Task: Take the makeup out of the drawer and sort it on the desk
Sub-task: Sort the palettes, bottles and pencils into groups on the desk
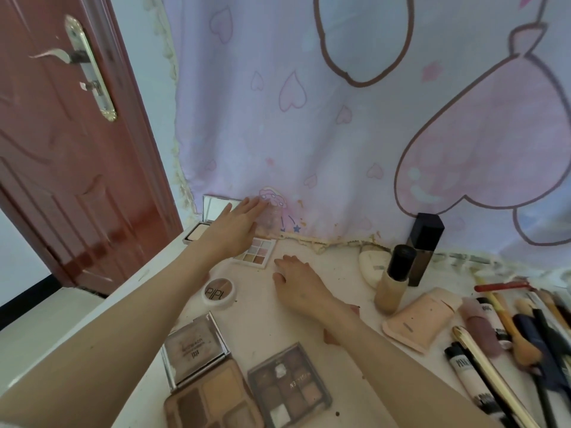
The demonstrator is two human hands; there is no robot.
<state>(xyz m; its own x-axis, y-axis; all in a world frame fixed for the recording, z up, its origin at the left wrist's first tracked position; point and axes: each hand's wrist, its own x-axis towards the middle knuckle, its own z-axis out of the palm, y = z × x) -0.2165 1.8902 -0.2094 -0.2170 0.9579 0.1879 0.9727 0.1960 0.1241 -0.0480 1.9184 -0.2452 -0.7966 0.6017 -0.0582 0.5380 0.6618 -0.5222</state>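
Spreading across the white counter (309,319), makeup lies sorted in groups. A left hand (238,223) reaches with straight fingers (258,203) toward a clear palette lid (273,211) standing open above the small eyeshadow palette (256,250), holding nothing. The right hand (296,281) rests flat, fingers (282,261) relaxed, just beside that palette.

My left hand (239,225) over nine-pan palette (255,252) at desk (262,322) back – open compact (207,222) left of it. Round compact (218,291) nearer; two palettes (289,386) nearest. Bottles (397,273), brushes (525,329) – right.
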